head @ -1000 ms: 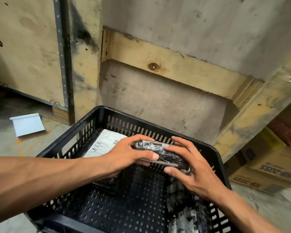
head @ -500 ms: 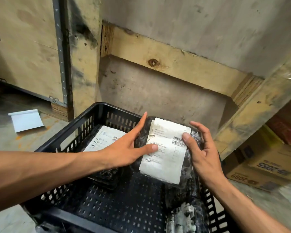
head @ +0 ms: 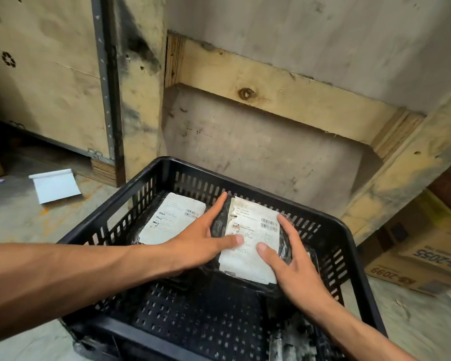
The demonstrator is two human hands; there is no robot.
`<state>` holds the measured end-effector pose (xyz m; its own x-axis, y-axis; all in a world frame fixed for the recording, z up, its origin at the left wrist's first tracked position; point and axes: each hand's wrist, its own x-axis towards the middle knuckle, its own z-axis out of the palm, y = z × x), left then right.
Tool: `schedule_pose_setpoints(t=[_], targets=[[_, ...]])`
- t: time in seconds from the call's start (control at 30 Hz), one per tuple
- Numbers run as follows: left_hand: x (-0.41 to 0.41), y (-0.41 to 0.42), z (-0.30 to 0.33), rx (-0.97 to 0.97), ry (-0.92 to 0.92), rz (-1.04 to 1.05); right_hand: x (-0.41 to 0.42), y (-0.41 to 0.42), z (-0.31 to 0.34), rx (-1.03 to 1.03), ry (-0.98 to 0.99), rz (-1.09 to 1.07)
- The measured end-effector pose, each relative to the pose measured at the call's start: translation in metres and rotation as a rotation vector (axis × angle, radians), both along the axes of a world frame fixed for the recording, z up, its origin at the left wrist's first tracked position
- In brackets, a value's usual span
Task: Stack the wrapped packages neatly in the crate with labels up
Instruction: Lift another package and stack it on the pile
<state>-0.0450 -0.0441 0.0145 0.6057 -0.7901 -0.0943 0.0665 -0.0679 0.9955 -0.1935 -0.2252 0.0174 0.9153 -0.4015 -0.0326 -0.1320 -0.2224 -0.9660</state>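
A black slotted plastic crate [head: 349, 238] stands in front of me. Inside at the far left lies a black-wrapped package [head: 171, 220] with its white label up. Beside it on the right is a second black-wrapped package [head: 248, 243], label up, low in the crate. My left hand [head: 201, 243] grips its left edge with the thumb on the label. My right hand [head: 289, 261] holds its right edge, thumb on the label too. Another wrapped package [head: 289, 342] shows at the crate's near right corner, partly hidden by my right arm.
A large wooden shipping crate [head: 245, 100] rises just behind the black crate. A white folded sheet [head: 55, 185] lies on the concrete floor at the left. Cardboard boxes [head: 427, 261] sit on the floor at the right.
The package in my hands was turned from edge-on to label up, then lowered into the crate beside the first package.
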Motion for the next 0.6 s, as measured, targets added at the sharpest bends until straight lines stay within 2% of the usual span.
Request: schedule_pose_setpoints(t=[0.13, 0.17, 0.3, 0.47, 0.6], targets=[[-0.003, 0.006, -0.005, 0.405, -0.259, -0.219, 0.000, 0.000, -0.003, 0.042, 0.045, -0.092], [-0.006, 0.006, -0.010, 0.454, -0.297, -0.238, 0.000, -0.001, -0.005, 0.043, 0.072, -0.105], [-0.016, -0.002, -0.031, 0.476, -0.298, -0.274, -0.002, -0.007, -0.012, -0.020, 0.248, -0.038], [-0.015, -0.007, -0.048, 0.613, -0.393, -0.338, -0.001, -0.006, -0.035, -0.282, 0.590, 0.177], [-0.019, -0.013, -0.056, 0.721, -0.401, -0.402, 0.006, -0.009, -0.051, -0.304, 0.706, 0.211]])
